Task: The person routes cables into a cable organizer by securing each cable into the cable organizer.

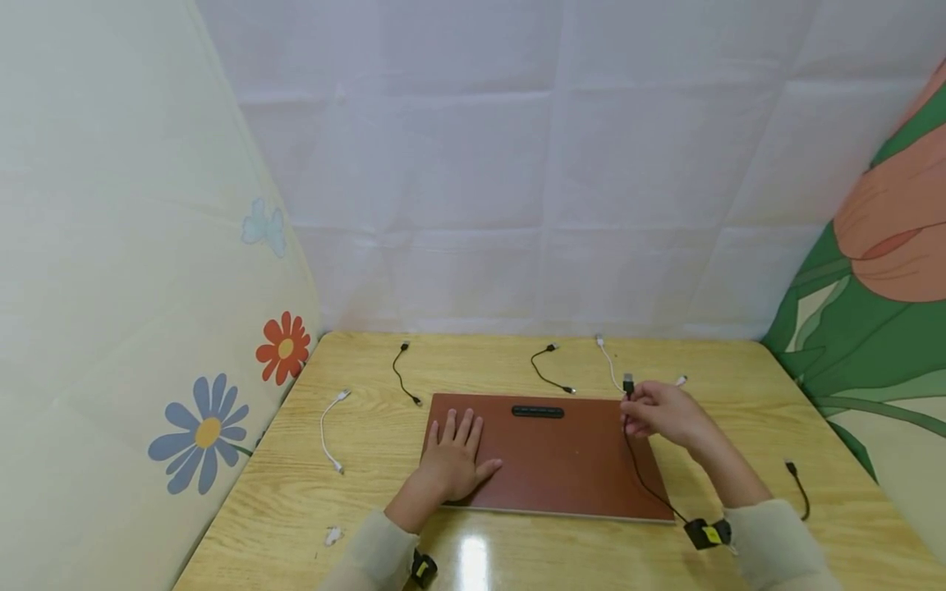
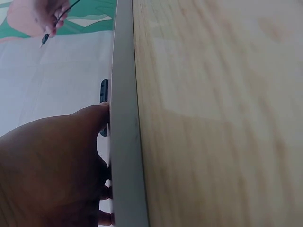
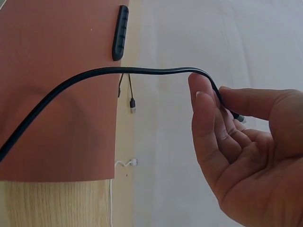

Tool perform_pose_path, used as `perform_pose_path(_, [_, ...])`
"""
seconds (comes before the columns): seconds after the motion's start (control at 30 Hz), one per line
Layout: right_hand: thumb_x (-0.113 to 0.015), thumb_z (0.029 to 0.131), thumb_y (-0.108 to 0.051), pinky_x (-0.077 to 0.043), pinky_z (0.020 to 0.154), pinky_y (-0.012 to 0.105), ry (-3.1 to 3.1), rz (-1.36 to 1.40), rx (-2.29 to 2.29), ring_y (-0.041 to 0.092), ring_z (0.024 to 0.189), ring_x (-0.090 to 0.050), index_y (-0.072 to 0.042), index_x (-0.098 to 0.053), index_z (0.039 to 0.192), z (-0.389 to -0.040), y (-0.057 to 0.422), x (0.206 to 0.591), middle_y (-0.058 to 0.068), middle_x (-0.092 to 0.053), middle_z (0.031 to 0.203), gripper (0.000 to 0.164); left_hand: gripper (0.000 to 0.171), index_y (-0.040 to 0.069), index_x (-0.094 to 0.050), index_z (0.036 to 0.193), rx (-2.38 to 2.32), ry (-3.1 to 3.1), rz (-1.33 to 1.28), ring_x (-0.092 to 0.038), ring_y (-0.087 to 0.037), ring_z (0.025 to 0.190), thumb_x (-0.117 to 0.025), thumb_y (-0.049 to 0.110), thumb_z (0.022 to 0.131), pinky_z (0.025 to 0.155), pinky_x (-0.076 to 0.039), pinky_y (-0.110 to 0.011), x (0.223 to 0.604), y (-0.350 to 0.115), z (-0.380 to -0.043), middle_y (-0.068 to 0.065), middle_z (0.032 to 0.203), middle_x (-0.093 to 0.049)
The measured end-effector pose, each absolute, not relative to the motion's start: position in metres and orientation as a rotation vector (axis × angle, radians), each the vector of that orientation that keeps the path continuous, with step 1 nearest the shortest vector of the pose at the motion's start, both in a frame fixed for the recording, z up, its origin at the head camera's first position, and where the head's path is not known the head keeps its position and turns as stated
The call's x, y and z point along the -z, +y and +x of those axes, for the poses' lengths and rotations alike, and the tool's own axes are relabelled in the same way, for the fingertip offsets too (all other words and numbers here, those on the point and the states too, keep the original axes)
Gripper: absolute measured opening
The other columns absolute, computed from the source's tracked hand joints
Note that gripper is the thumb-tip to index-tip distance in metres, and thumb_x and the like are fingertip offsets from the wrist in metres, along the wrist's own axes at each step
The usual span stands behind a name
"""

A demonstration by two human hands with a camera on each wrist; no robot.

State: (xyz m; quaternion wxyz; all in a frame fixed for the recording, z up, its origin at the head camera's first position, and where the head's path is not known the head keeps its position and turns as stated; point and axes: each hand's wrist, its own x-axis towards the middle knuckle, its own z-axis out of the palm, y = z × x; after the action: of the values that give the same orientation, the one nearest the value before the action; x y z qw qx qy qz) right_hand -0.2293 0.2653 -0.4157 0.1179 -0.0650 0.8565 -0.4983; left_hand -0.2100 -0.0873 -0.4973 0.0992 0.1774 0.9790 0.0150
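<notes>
Black cable (image 3: 109, 70) is arching over the brown board (image 3: 52, 142) in the right wrist view, where the right hand (image 3: 255, 156) is pinching it between thumb and curled fingers just behind the plug (image 3: 241, 118); gripping that close should, I think, be giving good control of the tip. From the head view, the plug is pointing upward over the board's right part, and the left hand (image 1: 449, 472) is lying on its left part, fingers spread, grasping nothing. From the left wrist, those fingertips are touching the board; even pressure would best prevent sliding on the bench (image 2: 213, 142).
</notes>
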Motion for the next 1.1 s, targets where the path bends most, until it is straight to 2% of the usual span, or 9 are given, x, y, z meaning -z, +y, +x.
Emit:
perform_pose_path(0.37, [-0.057,0.102,-0.006,-0.061,0.072,0.042,2.482,-0.201,1.457,0.023,0.077,-0.071,0.009,-0.056,0.101,-0.23,0.252,0.417,0.021,-0.071,0.092,0.014,0.082,0.014,-0.021,0.162,-0.048,2.895,0.526,-0.01,-0.037,0.155,-0.032,0.068,0.102,0.121,-0.016,-0.059,0.498,-0.087,-0.21,-0.01,0.169,-0.014])
perform_pose_path(0.6, [-0.058,0.102,-0.006,-0.061,0.07,0.04,2.492,-0.173,1.446,0.02,0.075,-0.07,0.007,-0.057,0.1,-0.232,0.244,0.419,0.02,-0.071,0.091,0.013,0.081,0.013,-0.021,0.162,-0.05,2.893,0.531,-0.01,-0.039,0.155,-0.032,0.067,0.102,0.121,-0.016,-0.06,0.501,-0.087,-0.212,-0.011,0.169,-0.014])
perform_pose_path(1.1, [-0.058,0.102,-0.006,-0.061,0.067,0.037,2.461,-0.205,1.469,0.022,0.074,-0.07,0.007,-0.057,0.101,-0.231,0.233,0.419,0.017,-0.071,0.089,0.013,0.082,0.014,-0.021,0.162,-0.042,2.895,0.525,-0.01,-0.038,0.155,-0.032,0.067,0.102,0.121,-0.017,-0.06,0.498,-0.087,-0.211,-0.01,0.169,-0.014])
